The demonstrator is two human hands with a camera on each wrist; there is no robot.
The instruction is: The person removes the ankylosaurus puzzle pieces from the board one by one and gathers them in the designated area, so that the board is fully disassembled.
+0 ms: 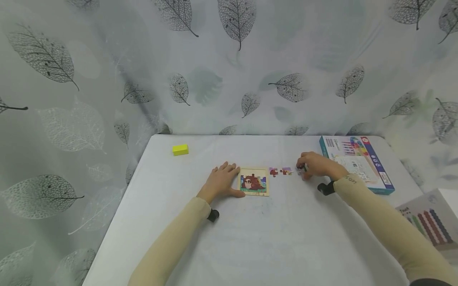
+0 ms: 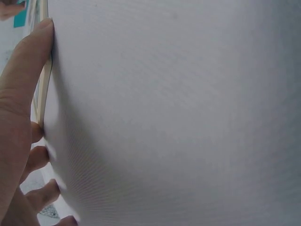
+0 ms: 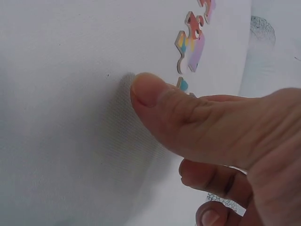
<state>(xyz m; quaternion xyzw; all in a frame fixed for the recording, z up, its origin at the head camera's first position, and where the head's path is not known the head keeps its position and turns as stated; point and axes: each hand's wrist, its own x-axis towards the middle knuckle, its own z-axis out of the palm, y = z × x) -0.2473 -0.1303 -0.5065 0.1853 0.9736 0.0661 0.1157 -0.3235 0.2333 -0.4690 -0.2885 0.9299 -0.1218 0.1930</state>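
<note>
In the head view my left hand (image 1: 222,180) lies with fingers spread at the left side of a small wooden puzzle tray (image 1: 267,180). Its thumb touches the tray's edge in the left wrist view. Inside the tray are joined pieces of a red-brown animal picture (image 1: 253,182). Two loose puzzle pieces, a reddish one (image 1: 273,172) and a purple one (image 1: 286,171), lie in a row to the tray's right. At that row's right end my right hand (image 1: 315,165) pinches another puzzle piece (image 3: 182,84), mostly hidden behind the thumb, low over the table.
A yellow block (image 1: 180,149) sits at the table's back left. A flat, colourful box (image 1: 358,163) lies at the back right, beyond the right hand. Another box (image 1: 429,218) with coloured wavy stripes stands at the right edge. A leaf-patterned curtain (image 1: 236,71) hangs behind the white table (image 1: 272,242).
</note>
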